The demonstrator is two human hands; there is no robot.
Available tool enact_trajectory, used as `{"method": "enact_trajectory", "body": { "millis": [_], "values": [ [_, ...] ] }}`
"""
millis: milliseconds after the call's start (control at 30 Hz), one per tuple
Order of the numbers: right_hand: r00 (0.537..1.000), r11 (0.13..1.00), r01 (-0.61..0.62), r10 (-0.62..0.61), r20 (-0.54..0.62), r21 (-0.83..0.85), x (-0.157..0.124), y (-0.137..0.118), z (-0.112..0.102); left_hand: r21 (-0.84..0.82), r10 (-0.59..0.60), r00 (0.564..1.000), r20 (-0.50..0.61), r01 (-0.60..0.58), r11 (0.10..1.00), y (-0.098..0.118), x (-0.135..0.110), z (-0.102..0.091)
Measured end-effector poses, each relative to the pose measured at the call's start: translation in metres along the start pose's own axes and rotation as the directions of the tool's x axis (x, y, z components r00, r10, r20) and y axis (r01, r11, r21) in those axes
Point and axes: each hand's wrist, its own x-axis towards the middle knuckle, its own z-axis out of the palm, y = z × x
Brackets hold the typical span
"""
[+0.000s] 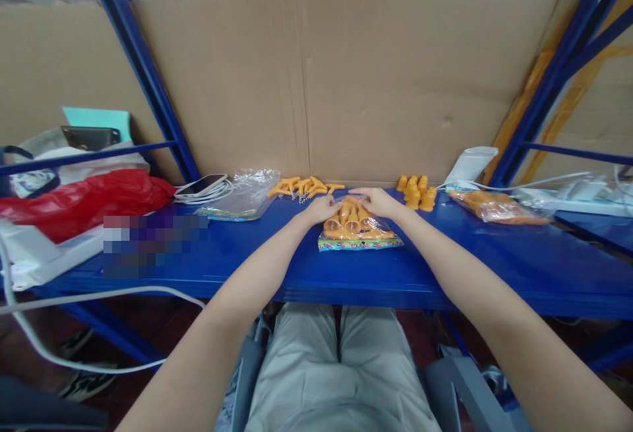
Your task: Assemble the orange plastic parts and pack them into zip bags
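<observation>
In front of me on the blue shelf table point(277, 267) lies a clear plastic bag with a colourful printed strip point(361, 245) along its near edge. Inside it are several orange plastic pieces point(352, 222) with round, hollow ends. My left hand point(322, 208) is closed on the bag's far left side. Across the far right part of the bag, my right hand point(374, 201) has its fingers bent over the plastic. Just beyond my left hand is a pile of orange branched pieces with small chains point(301, 186). A cluster of orange figure-like pieces point(417, 192) stands right of my right hand.
A flat clear bag point(242, 198) lies to the left, near a phone point(202, 185) and a coiled white cable point(210, 193). At right rests a filled bag of orange pieces point(497, 206). A cardboard wall point(376, 82) closes the back, between blue posts point(143, 69). Red plastic point(93, 201) lies far left.
</observation>
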Motion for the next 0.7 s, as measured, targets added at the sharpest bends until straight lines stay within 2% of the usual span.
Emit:
{"method": "enact_trajectory", "body": {
  "millis": [133, 267, 367, 433, 500, 600, 700],
  "values": [
    [0.995, 0.999, 0.049, -0.051, 0.080, 0.024, 0.001, -0.002, 0.002, 0.025, 0.029, 1.000, 0.003, -0.029, 0.999, -0.001, 0.000, -0.001],
    [0.993, 0.998, 0.042, -0.038, 0.111, -0.036, 0.003, -0.001, 0.000, 0.086, 0.039, 0.996, -0.084, -0.032, 0.996, 0.005, -0.006, -0.004],
    [0.992, 0.997, 0.049, -0.041, 0.121, -0.060, 0.002, -0.002, -0.001, 0.095, 0.171, 0.967, -0.188, -0.155, 0.983, 0.012, -0.008, -0.005],
    [0.990, 0.997, 0.062, -0.056, 0.127, -0.048, 0.002, -0.003, -0.001, 0.038, 0.271, 0.941, -0.201, -0.269, 0.962, 0.015, -0.008, -0.004],
    [0.990, 0.998, 0.062, -0.060, 0.127, -0.015, 0.002, -0.005, -0.002, -0.071, 0.295, 0.947, -0.131, -0.306, 0.950, 0.016, -0.008, -0.002],
    [0.991, 0.995, 0.023, -0.035, 0.126, 0.095, 0.001, -0.007, -0.001, -0.203, 0.245, 0.968, 0.060, -0.229, 0.952, 0.014, -0.006, 0.000],
    [0.991, 0.956, -0.092, 0.061, 0.118, 0.279, 0.000, -0.009, -0.001, -0.221, 0.214, 0.963, 0.161, -0.176, 0.959, 0.010, -0.005, 0.000]
  ]
}}
